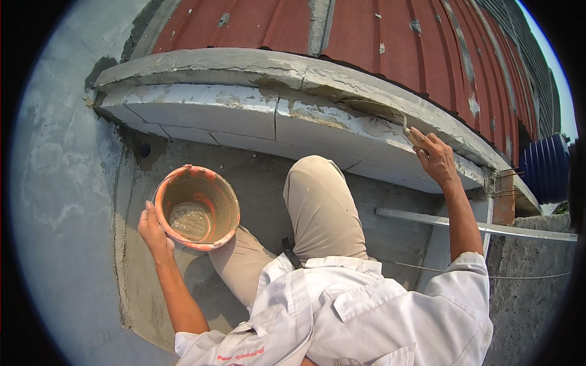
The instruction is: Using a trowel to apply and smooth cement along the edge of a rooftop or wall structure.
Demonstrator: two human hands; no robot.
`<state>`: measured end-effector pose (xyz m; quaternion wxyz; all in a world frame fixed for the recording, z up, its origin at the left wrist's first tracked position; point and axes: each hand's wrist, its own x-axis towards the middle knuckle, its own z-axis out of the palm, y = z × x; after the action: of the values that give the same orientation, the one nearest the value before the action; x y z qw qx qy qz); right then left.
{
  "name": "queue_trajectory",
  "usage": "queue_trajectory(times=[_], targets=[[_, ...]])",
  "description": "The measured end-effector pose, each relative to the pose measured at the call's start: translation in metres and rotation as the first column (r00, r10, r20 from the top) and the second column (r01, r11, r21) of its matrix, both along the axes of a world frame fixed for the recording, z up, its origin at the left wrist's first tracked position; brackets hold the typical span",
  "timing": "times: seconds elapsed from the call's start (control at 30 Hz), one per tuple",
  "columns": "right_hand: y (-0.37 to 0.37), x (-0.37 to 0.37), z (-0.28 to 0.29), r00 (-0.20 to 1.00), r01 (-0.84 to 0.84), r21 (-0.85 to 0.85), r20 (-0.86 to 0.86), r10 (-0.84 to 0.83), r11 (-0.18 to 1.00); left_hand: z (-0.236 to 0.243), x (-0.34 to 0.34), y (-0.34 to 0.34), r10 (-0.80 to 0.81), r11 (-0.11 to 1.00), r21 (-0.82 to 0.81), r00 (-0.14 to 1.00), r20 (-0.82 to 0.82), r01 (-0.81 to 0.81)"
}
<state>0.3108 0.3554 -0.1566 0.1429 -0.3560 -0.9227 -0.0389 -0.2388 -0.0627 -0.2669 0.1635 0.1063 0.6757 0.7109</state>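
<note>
My left hand (pixel 154 229) grips the rim and wire handle of an orange bucket (pixel 234 210), which is tilted toward me beside my knee. Wet grey mortar (pixel 190 221) lies in its bottom and coats the inner wall. On the right, my right hand (pixel 434 155) is closed around the wooden handle of a trowel (pixel 405 124). The trowel's blade lies against the joint between the white block wall (pixel 213 105) and the concrete ledge (pixel 244 61) above it. Damp mortar shows along that joint, left of the blade.
Red corrugated roofing (pixel 390 36) rises behind the ledge. A smooth grey wall (pixel 67 183) stands at left. To the right are a long metal bar (pixel 476 226), a thin cable (pixel 519 277), a dark blue ribbed tank (pixel 545 168) and protruding rebar (pixel 508 183).
</note>
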Motion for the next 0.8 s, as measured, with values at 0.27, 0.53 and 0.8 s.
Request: queue_trajectory(times=[0.27,0.53,0.8], targets=[[-0.001,0.004,-0.002,0.996,0.004,0.036,0.085,-0.007,0.999,-0.005,-0.003,-0.001,-0.024,1.000,0.005,1.000,0.020,0.024],[-0.001,-0.007,0.000,0.999,-0.020,0.020,0.040,0.020,1.000,-0.003,-0.002,0.004,-0.050,0.998,0.031,0.997,0.051,0.049],[-0.004,-0.012,-0.001,0.999,-0.039,0.028,-0.003,0.039,0.999,0.002,0.005,0.004,-0.069,0.997,0.020,0.996,0.050,0.068]])
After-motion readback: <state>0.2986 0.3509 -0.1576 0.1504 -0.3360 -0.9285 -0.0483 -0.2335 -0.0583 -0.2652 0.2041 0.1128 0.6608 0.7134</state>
